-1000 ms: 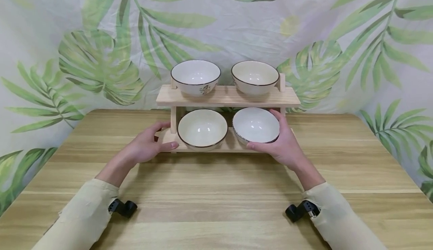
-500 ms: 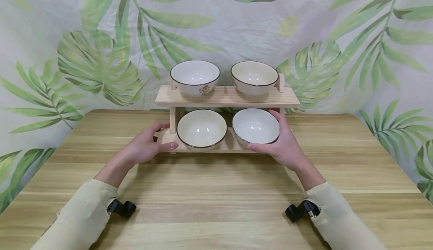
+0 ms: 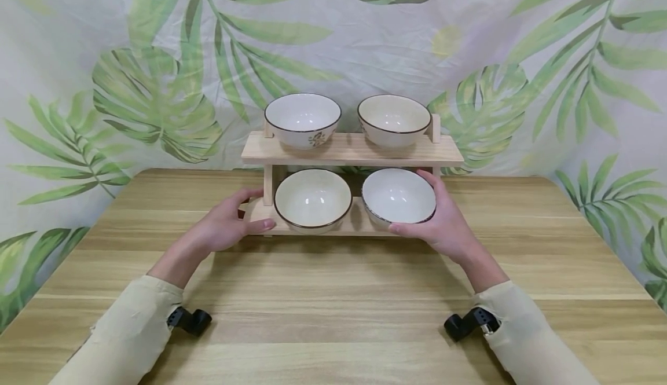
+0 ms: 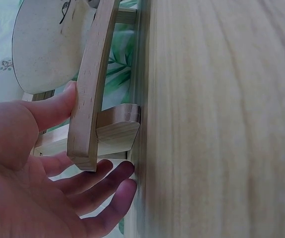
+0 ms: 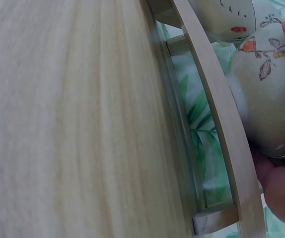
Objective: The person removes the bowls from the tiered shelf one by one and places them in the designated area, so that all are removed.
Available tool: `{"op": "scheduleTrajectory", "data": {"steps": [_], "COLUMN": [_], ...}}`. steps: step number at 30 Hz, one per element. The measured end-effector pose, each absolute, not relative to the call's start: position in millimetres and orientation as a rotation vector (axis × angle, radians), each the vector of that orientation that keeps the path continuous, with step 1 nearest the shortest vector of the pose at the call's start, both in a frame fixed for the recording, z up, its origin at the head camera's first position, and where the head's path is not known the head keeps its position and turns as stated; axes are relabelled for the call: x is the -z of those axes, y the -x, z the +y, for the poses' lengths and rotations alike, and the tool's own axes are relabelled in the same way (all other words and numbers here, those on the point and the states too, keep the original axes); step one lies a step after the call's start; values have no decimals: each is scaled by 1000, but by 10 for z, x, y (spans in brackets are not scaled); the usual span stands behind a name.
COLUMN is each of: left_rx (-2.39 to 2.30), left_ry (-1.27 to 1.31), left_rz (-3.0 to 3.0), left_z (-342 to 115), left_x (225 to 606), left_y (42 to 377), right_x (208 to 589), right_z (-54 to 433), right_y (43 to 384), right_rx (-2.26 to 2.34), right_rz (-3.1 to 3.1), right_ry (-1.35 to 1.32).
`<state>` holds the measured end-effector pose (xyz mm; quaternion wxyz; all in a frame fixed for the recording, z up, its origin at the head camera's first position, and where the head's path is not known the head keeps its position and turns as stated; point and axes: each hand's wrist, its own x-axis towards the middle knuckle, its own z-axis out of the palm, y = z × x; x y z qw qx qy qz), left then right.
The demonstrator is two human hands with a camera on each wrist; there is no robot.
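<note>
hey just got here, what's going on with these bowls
A person is handling bowls on a two-tier wooden rack. The right hand holds a speckle-rimmed white bowl at the right of the lower shelf. The left hand grips that shelf's left end. Beside the held bowl sits a dark-rimmed cream bowl. On the upper shelf stand a second white bowl, left, and a second cream bowl, right.

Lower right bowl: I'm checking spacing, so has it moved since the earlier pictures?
Yes: in the head view, the lower right bowl has shifted slightly rightward relative to the rack, away from the lower left bowl.
</note>
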<state>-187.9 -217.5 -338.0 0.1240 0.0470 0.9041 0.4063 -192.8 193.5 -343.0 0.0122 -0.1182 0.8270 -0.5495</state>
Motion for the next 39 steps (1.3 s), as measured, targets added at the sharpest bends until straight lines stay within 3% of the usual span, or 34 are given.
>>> {"op": "scheduleTrajectory", "data": {"steps": [39], "left_rx": [-1204], "left_ry": [-142], "left_rz": [2615], "left_z": [-2180], "left_x": [3399], "left_y": [1891], "right_x": [3384], "right_z": [2146], "right_y": [1919], "right_rx": [1545], "right_rz": [2401], "right_ry": [930]}}
